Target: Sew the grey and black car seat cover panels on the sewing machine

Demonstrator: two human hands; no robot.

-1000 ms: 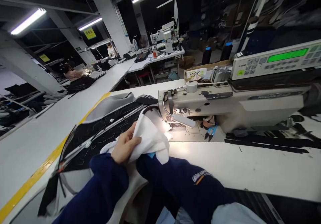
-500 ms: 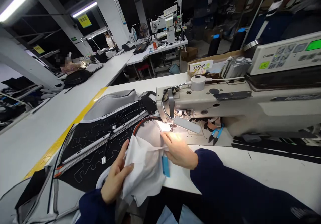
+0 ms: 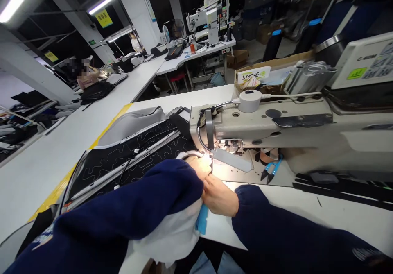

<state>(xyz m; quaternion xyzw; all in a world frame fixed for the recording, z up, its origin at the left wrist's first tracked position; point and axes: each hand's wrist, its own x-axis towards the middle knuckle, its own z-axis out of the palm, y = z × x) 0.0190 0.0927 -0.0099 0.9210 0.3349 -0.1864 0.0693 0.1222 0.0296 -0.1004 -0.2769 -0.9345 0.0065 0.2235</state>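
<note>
My left hand (image 3: 200, 166) is at the needle area of the sewing machine (image 3: 264, 122), its closed fingers at the fabric edge under the lamp light; the fingertips are partly hidden. Just below it, my right hand (image 3: 219, 194) pinches the edge of the white fabric (image 3: 173, 235). My left sleeve crosses over that fabric and covers much of it. A blue strip (image 3: 202, 220) hangs by the right hand. Beyond the left sleeve lies a black quilted cover (image 3: 150, 143) with light stitching and grey edges.
Blue-handled thread snips (image 3: 272, 169) lie on the machine bed, right of the needle. Behind the machine stands a cardboard box (image 3: 279, 67). A yellow tape line (image 3: 115, 120) runs along the white table. Another sewing machine (image 3: 211, 22) and a person (image 3: 87, 71) are farther back.
My left hand has moved from the left side of the white fabric forward and right to the needle area, its sleeve now covering the fabric. My right hand has shifted slightly toward me.
</note>
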